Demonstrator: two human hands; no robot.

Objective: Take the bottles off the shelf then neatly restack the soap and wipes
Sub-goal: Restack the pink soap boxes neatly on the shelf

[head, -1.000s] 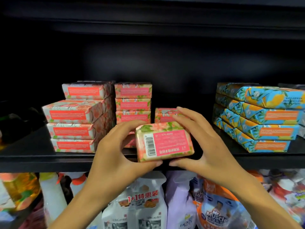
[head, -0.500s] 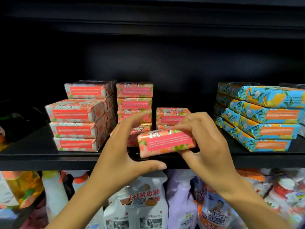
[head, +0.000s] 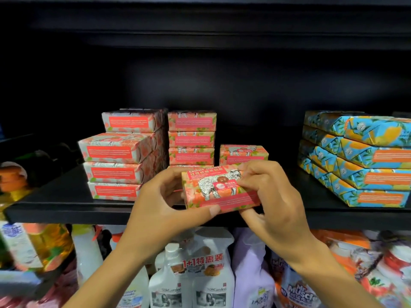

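Near soap box point(head: 220, 190): coral-pink floral, black-and-white goat print. Right stack point(head: 367, 161): blue, orange fruit pattern. Shelf point(head: 55, 196): black.

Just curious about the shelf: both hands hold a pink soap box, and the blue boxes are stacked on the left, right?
Not quite: the head view shows the blue boxes stacked on the right. The left hand and right hand do hold the pink soap box.

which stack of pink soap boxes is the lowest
The pink soap stack just behind the held soap box, right of the middle stack: its top sits well below the others.
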